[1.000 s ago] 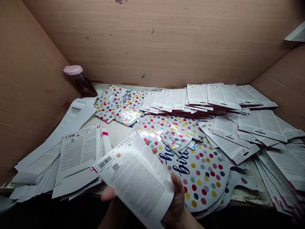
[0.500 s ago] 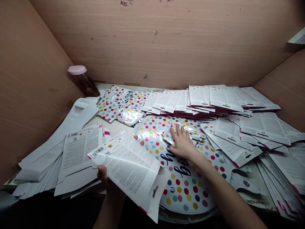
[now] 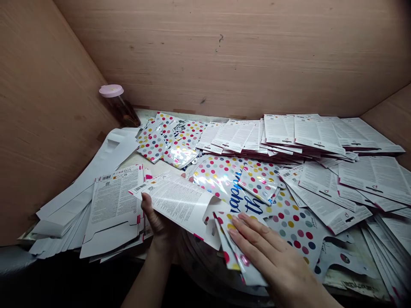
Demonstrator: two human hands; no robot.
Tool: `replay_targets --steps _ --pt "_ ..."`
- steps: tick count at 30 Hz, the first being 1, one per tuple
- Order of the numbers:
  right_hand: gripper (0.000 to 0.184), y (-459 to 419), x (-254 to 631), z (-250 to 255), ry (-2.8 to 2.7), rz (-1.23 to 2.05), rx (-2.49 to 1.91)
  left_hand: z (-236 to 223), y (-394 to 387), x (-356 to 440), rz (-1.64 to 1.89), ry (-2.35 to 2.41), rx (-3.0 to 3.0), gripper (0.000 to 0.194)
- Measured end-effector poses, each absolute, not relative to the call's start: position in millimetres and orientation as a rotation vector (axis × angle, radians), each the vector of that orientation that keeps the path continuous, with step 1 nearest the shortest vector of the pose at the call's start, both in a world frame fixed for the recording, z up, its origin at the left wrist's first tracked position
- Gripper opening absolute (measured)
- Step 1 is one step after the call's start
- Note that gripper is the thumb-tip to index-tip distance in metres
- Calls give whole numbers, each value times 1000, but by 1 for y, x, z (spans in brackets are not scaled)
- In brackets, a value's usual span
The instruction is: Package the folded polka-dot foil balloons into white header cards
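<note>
My left hand (image 3: 161, 226) grips a white printed card envelope (image 3: 180, 201) by its sides, thumb on the near edge. Its end with the hang hole gapes toward the right. At that gaping end, my right hand (image 3: 274, 252) holds a folded polka-dot foil balloon (image 3: 237, 259), fingers laid over its top. I cannot tell whether the balloon's edge is inside the envelope. Beneath both hands lies a large flat polka-dot foil balloon (image 3: 208, 173) with blue lettering, its near part covered. Another folded foil balloon (image 3: 258, 182) rests on it.
Several folded foil balloons (image 3: 181, 137) lie at the back. Printed envelopes (image 3: 314, 134) are piled along the back and right. More envelopes (image 3: 112, 205) and white blanks (image 3: 69, 203) are stacked left. A pink-lidded jar (image 3: 118, 107) stands in the corner between wooden walls (image 3: 192, 55).
My right hand has picked up a folded balloon from the large one and brought it nearer, to the envelope's end. The envelope's end now gapes wider. The camera view has shifted slightly.
</note>
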State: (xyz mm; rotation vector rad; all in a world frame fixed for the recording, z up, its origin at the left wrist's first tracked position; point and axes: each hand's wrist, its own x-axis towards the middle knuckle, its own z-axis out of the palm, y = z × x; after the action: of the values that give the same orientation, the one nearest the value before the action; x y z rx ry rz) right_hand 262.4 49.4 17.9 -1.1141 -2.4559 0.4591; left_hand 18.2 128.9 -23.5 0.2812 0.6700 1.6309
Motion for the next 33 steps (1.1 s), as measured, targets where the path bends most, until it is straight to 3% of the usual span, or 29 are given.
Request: replay_targets --steps 5,15,24,29,33 --pt "77 55 232 -1 -2436 364 -1292 -21 126 28 1656 668 282 72" --pt "70 59 212 0 -2590 270 -1401 -17 124 17 1683 751 310 75" --pt "57 56 183 8 -2457 535 -1386 -9 116 32 1609 704 250 74" --pt "74 42 212 -3 -2339 599 -1001 -5 123 24 1564 770 192 80" --pt "60 51 209 -20 -2091 963 -1073 -14 110 39 1558 683 195 78"
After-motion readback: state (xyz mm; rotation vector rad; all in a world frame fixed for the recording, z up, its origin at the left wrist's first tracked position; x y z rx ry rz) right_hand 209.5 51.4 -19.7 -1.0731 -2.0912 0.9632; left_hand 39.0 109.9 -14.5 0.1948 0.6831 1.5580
